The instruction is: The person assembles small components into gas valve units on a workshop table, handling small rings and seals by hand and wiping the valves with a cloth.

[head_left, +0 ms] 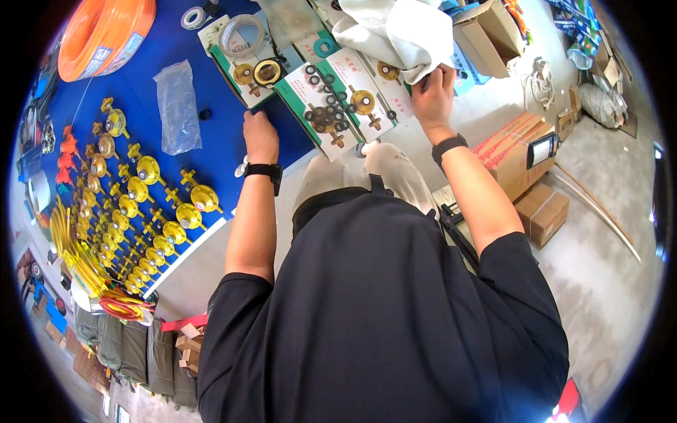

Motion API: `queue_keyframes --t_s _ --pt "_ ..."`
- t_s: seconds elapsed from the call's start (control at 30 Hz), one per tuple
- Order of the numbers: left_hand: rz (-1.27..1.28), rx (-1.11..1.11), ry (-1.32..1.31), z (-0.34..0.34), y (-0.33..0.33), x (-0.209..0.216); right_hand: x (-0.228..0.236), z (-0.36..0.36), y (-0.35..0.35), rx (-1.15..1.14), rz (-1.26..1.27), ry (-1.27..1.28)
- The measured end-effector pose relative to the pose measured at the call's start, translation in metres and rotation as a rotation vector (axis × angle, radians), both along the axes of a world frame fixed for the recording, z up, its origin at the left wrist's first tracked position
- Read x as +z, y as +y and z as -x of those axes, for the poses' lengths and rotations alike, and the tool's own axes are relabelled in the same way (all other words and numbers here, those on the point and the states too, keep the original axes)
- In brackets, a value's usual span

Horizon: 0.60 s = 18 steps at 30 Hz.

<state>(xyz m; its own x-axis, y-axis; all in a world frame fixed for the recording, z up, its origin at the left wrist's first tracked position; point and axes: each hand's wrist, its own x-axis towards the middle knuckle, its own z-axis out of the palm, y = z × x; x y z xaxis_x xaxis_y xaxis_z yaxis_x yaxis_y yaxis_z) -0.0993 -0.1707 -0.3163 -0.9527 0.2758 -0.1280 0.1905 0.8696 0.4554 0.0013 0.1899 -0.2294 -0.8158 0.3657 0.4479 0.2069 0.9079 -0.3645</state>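
Observation:
My left hand (261,137) is closed at the edge of the blue table, by a printed box with a gas regulator picture; its fingertips hide whatever may be between them. On the right, my right hand (434,102) has its fingers curled at the lower edge of a white cloth (405,35), seemingly gripping it. Between my hands lies a white and green printed box (338,106), with many small black rubber rings (328,116) scattered on top. Behind it are a roll of clear tape (241,35) and a small teal ring (324,47).
Rows of yellow gas regulators (137,190) cover the left of the blue table (233,155). A clear plastic bag (178,106) and an orange hose coil (106,35) lie beyond. Cardboard cartons (541,211) stand on the floor at right, beside an open carton (486,35).

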Motion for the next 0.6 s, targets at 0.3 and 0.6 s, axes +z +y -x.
queue_keyframes --t_s 0.3,0.6 --pt "-0.006 0.042 0.003 -0.002 0.005 0.04 0.003 0.002 0.0 0.027 -0.001 0.007" --pt "-0.416 -0.133 0.404 -0.037 0.071 0.17 0.002 -0.003 0.006 0.082 0.023 0.064"
